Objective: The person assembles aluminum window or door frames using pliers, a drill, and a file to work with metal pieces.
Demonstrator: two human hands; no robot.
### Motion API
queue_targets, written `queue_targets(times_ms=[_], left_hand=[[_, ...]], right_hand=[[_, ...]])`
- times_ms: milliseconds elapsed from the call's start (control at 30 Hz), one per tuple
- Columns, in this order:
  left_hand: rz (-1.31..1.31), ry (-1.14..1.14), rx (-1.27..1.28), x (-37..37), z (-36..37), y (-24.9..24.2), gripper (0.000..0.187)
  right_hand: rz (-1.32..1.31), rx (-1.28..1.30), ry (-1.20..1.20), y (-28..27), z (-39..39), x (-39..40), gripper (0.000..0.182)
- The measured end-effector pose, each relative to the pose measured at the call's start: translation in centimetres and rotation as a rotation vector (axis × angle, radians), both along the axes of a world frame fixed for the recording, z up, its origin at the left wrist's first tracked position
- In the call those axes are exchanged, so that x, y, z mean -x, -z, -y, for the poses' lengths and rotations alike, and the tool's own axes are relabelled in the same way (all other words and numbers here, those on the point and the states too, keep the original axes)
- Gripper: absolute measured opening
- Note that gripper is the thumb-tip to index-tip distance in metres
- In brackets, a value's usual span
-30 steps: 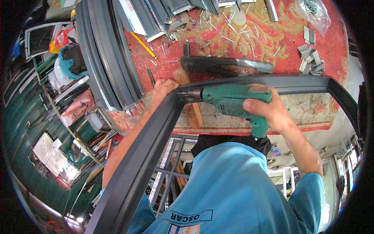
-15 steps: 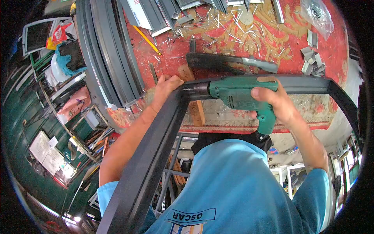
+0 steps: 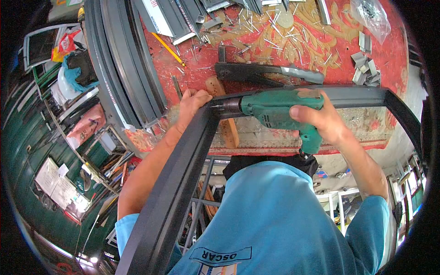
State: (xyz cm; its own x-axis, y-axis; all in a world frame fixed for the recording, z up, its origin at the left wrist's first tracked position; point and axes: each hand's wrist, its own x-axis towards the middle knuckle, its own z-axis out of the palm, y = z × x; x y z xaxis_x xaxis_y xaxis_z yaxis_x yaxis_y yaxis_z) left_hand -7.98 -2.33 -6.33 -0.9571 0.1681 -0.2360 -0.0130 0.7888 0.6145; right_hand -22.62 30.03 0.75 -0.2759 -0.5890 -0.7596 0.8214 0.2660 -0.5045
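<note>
A slim yellow pencil (image 3: 168, 49) is lying on the red, gold-patterned cloth (image 3: 395, 64), near scattered thin silver metal pins (image 3: 273, 44). A crumpled clear plastic bag (image 3: 372, 20) is resting at the far right, small grey angled metal pieces (image 3: 361, 64) lying nearer. Long dark-grey profiles (image 3: 121, 59) are lying side by side leftward.

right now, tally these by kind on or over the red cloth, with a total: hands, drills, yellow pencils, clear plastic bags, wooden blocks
Hands: 2 (left hand, right hand)
Green drill: 1
Yellow pencil: 1
Clear plastic bag: 1
Wooden block: 1
Total: 6
</note>
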Motion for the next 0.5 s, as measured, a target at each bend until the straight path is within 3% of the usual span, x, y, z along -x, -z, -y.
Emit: queue_targets(times_ms=[67,133,367,500], left_hand=[[0.039,-0.026,0.018,0.0,-0.2,-0.1,0.019],[-0.016,-0.044,-0.012,-0.2,-0.2,0.1,0.034],[0.041,-0.031,-0.015,0.0,0.0,0.1,0.037],[0.060,-0.155,-0.141,0.1,-0.5,-0.4,0.034]], right_hand=[[-0.009,0.005,0.020,0.0,0.0,-0.1,0.040],[0.032,0.023,0.019,0.0,0.0,0.0,0.042],[-0.008,0.013,-0.056,-0.6,0.1,0.3,0.047],[-0.084,0.010,-0.115,-1.0,-0.1,0.0,0.051]])
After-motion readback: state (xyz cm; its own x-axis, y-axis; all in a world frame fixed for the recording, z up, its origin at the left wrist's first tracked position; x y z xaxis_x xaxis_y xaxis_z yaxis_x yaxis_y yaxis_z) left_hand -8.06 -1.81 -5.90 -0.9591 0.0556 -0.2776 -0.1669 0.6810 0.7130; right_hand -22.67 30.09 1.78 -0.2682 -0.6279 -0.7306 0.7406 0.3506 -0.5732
